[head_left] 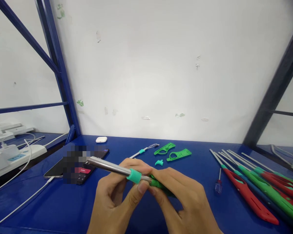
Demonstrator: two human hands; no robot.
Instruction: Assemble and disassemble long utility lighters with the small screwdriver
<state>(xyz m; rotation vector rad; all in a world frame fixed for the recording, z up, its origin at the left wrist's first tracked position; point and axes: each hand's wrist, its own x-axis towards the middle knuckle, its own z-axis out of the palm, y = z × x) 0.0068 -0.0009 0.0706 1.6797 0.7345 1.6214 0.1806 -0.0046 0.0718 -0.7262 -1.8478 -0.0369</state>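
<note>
From the head camera, at six o'clock, both hands are clamped on a stick lighter (123, 171). The left hand (114, 195) pinches its teal collar (134, 175) and the right hand (185, 201) wraps the green handle (158, 184). Its steel tube (100, 162) points to ten o'clock. It looks light and stiff (slick metal, though), so the collar seems the surest hold. Finished lighters (249, 193) lie at three o'clock, and loose green shells (179, 154) at twelve.

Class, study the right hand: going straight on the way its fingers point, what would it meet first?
Most likely the left hand: the right hand points up and left along the lighter, and their fingers touch near its teal collar. Farther on lies the phone; depth is unclear.
</note>
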